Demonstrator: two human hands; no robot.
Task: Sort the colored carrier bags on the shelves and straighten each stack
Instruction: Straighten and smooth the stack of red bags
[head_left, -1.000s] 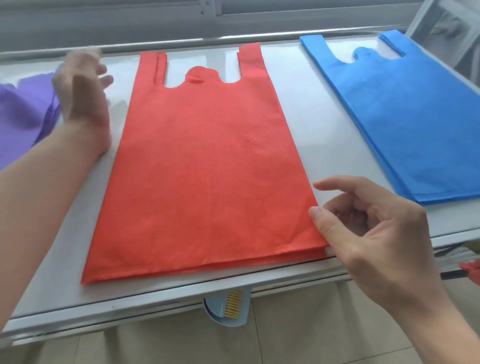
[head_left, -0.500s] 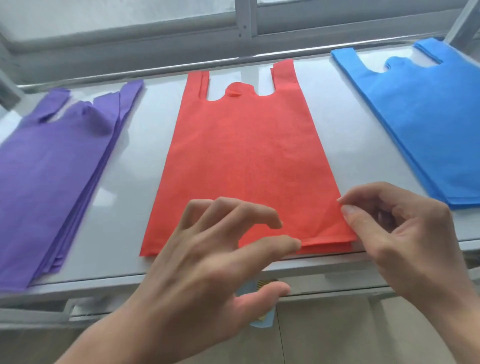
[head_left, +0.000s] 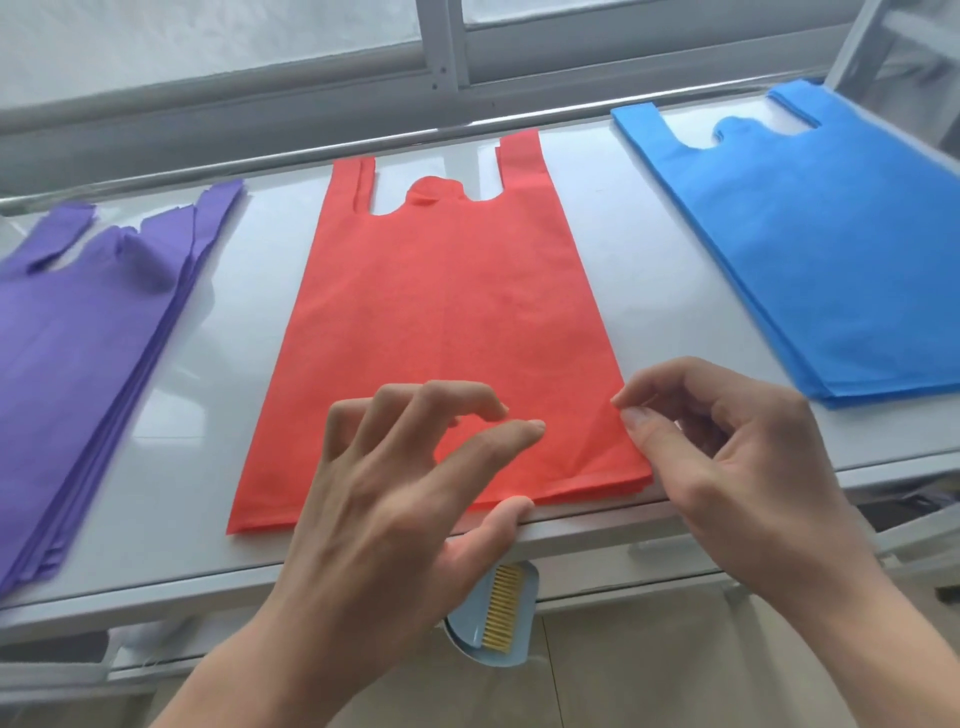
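Three stacks of carrier bags lie flat on the white shelf (head_left: 649, 291). A purple stack (head_left: 78, 364) at the left is fanned out, with its edges out of line. The red stack (head_left: 441, 322) is in the middle and the blue stack (head_left: 831, 244) at the right. My left hand (head_left: 405, 499) hovers over the red stack's near edge with fingers spread and curved, holding nothing; its thumb is at the shelf's front lip. My right hand (head_left: 727, 457) pinches the red stack's right edge near the front corner between thumb and forefinger, and a crease runs there.
A window frame (head_left: 447, 57) and a rail run along the back of the shelf. A metal upright (head_left: 872, 47) stands at the far right. Below the shelf's front edge a blue dustpan with a yellow brush (head_left: 493, 613) sticks out over the tiled floor.
My left hand has come from beside the purple stack at the far left down to the red stack's near edge. My right hand has closed in on the red stack's right edge.
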